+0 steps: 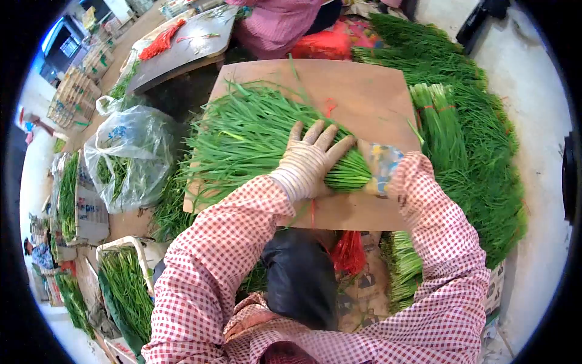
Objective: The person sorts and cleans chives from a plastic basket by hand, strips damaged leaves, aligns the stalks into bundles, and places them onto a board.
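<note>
Green, long-leaved bunch (pixel 242 145) lies across the brown worktop (pixel 376 91), stem ends rightward. Left hand (pixel 310 156) splayed over it, unclenched — the pressure likely keeps loose stems together. Right hand (pixel 382 165) at the stem ends, probably as a stop; its grip I cannot tell. Red strings (pixel 349 253) sit below the near edge — presumably for easy reach.
</note>
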The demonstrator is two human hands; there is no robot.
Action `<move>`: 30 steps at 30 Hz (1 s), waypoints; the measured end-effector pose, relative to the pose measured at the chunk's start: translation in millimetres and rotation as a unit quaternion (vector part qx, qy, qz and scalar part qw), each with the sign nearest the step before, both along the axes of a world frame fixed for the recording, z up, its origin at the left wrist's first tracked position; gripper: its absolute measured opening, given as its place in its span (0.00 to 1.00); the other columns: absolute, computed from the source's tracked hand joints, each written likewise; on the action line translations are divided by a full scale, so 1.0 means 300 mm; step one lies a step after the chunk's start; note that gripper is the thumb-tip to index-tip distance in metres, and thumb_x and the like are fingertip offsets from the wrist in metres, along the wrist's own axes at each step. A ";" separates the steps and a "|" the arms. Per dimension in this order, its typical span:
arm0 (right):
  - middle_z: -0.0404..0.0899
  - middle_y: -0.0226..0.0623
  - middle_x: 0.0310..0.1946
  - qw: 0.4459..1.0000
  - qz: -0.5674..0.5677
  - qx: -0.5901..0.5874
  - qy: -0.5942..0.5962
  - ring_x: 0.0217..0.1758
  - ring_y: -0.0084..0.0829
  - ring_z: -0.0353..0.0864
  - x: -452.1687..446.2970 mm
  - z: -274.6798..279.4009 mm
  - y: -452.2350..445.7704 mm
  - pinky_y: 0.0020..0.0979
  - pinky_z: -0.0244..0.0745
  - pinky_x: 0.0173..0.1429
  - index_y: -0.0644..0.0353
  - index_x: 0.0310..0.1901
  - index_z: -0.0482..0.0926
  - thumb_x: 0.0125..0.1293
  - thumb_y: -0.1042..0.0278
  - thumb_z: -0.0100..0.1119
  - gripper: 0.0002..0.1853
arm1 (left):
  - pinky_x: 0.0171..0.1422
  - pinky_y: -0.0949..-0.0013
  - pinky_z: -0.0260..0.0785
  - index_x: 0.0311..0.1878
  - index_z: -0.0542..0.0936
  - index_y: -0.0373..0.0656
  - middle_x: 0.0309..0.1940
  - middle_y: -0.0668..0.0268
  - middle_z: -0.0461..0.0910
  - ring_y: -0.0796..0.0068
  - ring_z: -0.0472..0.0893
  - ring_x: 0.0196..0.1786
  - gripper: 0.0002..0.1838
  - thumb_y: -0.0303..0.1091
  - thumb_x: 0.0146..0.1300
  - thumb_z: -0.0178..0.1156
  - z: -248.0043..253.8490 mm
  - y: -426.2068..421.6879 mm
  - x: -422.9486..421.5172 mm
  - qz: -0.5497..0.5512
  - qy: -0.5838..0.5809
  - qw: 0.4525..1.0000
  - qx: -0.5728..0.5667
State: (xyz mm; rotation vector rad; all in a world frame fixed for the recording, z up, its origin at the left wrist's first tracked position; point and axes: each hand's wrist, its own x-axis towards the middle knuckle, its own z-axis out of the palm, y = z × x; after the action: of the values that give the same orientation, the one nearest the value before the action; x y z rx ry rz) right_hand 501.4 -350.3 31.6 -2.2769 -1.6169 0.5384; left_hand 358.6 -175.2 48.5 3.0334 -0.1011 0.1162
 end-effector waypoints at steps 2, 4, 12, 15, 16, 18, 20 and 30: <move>0.74 0.48 0.56 1.000 0.001 0.004 -0.002 0.58 0.43 0.75 0.008 0.007 0.004 0.40 0.70 0.61 0.58 0.67 0.59 0.46 0.46 0.71 0.49 | 0.72 0.37 0.43 0.71 0.57 0.55 0.68 0.52 0.60 0.48 0.55 0.72 0.59 0.56 0.32 0.75 -0.014 -0.010 0.008 0.005 -0.005 1.000 0.010; 0.74 0.48 0.56 1.000 0.005 0.001 -0.004 0.58 0.44 0.75 0.015 0.043 0.003 0.41 0.70 0.61 0.58 0.68 0.58 0.45 0.45 0.71 0.50 | 0.72 0.37 0.43 0.71 0.58 0.56 0.68 0.53 0.60 0.49 0.56 0.72 0.60 0.55 0.30 0.76 -0.046 -0.026 0.015 0.031 -0.032 0.999 -0.011; 0.64 0.48 0.65 0.936 -0.041 -0.280 -0.208 0.65 0.48 0.66 -0.122 0.284 0.099 0.44 0.62 0.68 0.58 0.70 0.54 0.39 0.43 0.74 0.58 | 0.73 0.37 0.41 0.71 0.59 0.60 0.70 0.60 0.60 0.55 0.55 0.74 0.56 0.54 0.34 0.76 -0.009 -0.030 0.017 0.054 0.052 0.997 -0.036; 0.58 0.49 0.68 0.922 -0.052 -0.277 -0.264 0.69 0.50 0.61 -0.174 0.239 0.123 0.45 0.57 0.71 0.59 0.71 0.50 0.36 0.44 0.76 0.62 | 0.73 0.38 0.40 0.71 0.59 0.58 0.69 0.60 0.61 0.56 0.55 0.74 0.56 0.54 0.34 0.75 -0.028 -0.019 0.029 0.058 0.042 0.996 -0.045; 0.54 0.50 0.69 0.935 -0.052 -0.226 -0.267 0.71 0.52 0.57 -0.176 0.196 0.127 0.46 0.54 0.72 0.60 0.72 0.47 0.34 0.45 0.78 0.66 | 0.73 0.38 0.40 0.71 0.59 0.57 0.68 0.60 0.61 0.56 0.55 0.73 0.56 0.55 0.34 0.75 -0.011 -0.011 0.024 0.049 0.060 0.995 -0.059; 0.56 0.54 0.67 0.960 -0.094 -0.222 -0.143 0.71 0.50 0.58 -0.105 0.098 0.125 0.43 0.54 0.74 0.61 0.73 0.41 0.33 0.47 0.79 0.69 | 0.73 0.37 0.40 0.70 0.59 0.56 0.68 0.60 0.61 0.55 0.55 0.73 0.56 0.55 0.35 0.75 -0.025 0.010 0.018 0.021 0.034 0.997 -0.063; 0.56 0.55 0.67 0.999 -0.035 0.034 0.013 0.71 0.50 0.58 -0.032 -0.004 0.055 0.41 0.57 0.73 0.62 0.73 0.40 0.33 0.48 0.80 0.70 | 0.73 0.36 0.40 0.70 0.59 0.54 0.67 0.59 0.62 0.53 0.55 0.73 0.55 0.55 0.36 0.74 -0.025 0.025 -0.017 0.002 0.010 0.997 -0.072; 0.52 0.55 0.69 0.962 0.148 0.206 -0.103 0.71 0.53 0.57 -0.024 -0.038 0.033 0.44 0.64 0.68 0.46 0.73 0.50 0.47 0.37 0.70 0.56 | 0.66 0.33 0.51 0.65 0.66 0.50 0.64 0.57 0.65 0.50 0.62 0.67 0.45 0.51 0.42 0.71 -0.167 0.039 -0.353 0.163 -0.156 0.967 -0.116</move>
State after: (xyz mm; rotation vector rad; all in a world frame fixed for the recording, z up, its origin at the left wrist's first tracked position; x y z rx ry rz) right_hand 494.1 -340.2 20.1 -1.8447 -1.9684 0.0144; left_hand 252.7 -163.6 -1.7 2.7455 0.3641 0.5865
